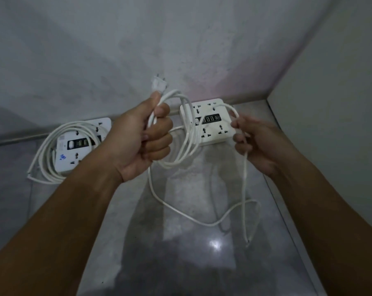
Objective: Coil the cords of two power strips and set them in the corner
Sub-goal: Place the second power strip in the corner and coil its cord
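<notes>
While the left hand [142, 144] fists around several loops of cord [187, 146], plug [158, 83] poking up toward the wall, the right hand [257, 144] pinches a slack strand, fingers loosely curled. Right strip [213, 122] lies flat near the corner; left strip [78, 146] is already coiled.

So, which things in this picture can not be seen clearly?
- Head view: the left hand hides part of the left power strip.
- Cord loops cover the right power strip's left side.
- The blue mark is too small to read.
</notes>
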`<state>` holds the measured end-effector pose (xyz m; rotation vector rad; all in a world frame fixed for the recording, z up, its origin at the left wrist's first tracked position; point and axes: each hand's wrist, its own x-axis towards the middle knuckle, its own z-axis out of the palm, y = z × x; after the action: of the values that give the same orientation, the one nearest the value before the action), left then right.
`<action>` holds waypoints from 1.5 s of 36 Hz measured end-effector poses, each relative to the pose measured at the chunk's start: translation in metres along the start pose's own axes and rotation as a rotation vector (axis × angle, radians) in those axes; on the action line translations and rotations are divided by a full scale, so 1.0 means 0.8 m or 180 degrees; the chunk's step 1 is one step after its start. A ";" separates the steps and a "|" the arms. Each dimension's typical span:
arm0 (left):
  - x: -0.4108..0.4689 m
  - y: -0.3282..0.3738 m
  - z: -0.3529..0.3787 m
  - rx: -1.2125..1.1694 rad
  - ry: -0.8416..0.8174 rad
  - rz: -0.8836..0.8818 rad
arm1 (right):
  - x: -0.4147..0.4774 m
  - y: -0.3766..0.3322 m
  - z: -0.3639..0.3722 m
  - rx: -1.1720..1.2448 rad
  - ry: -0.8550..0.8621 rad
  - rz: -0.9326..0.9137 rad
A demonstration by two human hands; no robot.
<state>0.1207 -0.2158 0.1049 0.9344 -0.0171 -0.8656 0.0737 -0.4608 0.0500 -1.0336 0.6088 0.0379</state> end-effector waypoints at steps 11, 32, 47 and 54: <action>0.004 -0.016 0.011 0.0276 0.0105 -0.0079 | -0.019 -0.032 0.040 -0.1039 0.1188 -0.1171; 0.009 -0.015 0.018 0.0444 0.0183 0.0135 | -0.025 -0.036 0.042 -0.0479 0.0959 -0.0525; 0.010 -0.022 0.029 0.0499 0.0067 0.0195 | -0.038 -0.029 0.058 -0.1992 0.1217 -0.1925; 0.011 -0.022 0.032 0.0230 -0.0182 0.0230 | -0.040 -0.026 0.068 -0.2298 0.1323 -0.2127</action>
<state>0.1058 -0.2445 0.1055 0.9706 -0.1316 -0.8288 0.0783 -0.4200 0.1016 -1.9349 0.6044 -0.5950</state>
